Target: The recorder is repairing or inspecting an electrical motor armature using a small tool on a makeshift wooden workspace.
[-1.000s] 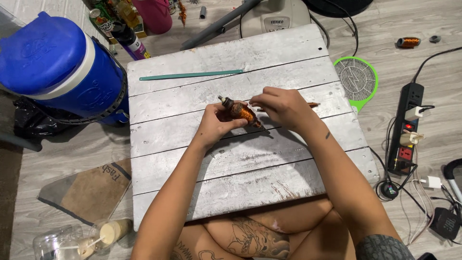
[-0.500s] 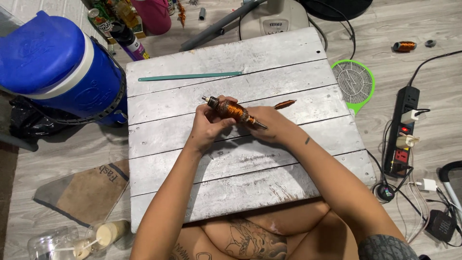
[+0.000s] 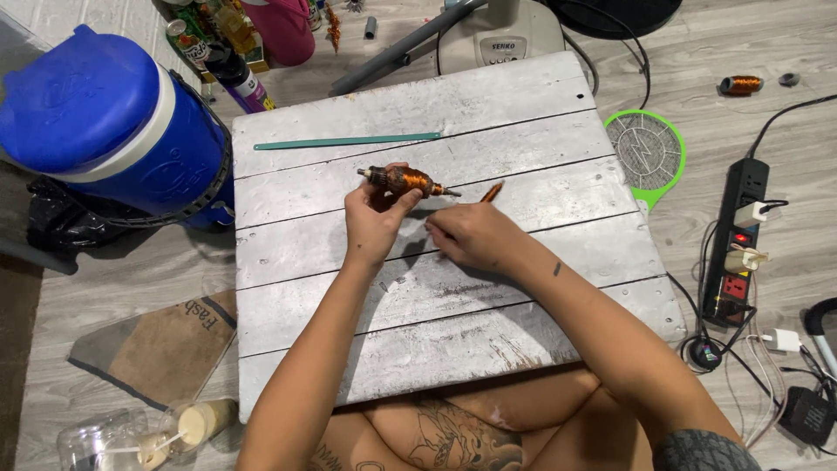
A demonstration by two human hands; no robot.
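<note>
A worktop [image 3: 488, 288] of rough, whitewashed wooden planks, matt and scuffed, carries a motor armature [image 3: 406, 180] wound in glossy copper wire on a dull metal shaft. Beside it, a smooth blue plastic cooler [image 3: 105, 131] shines on the grey wood-grain floor [image 3: 750, 44].

L hand [image 3: 373, 222] holds a copper-wound motor armature w/ steel shaft [image 3: 406, 181] above the grey plank desk [image 3: 488, 288]; R hand [image 3: 471, 235] rests on desk w/ a thin orange-tipped tool [image 3: 492, 192]. Long teal strip [image 3: 347, 140] lies near far edge.
</note>
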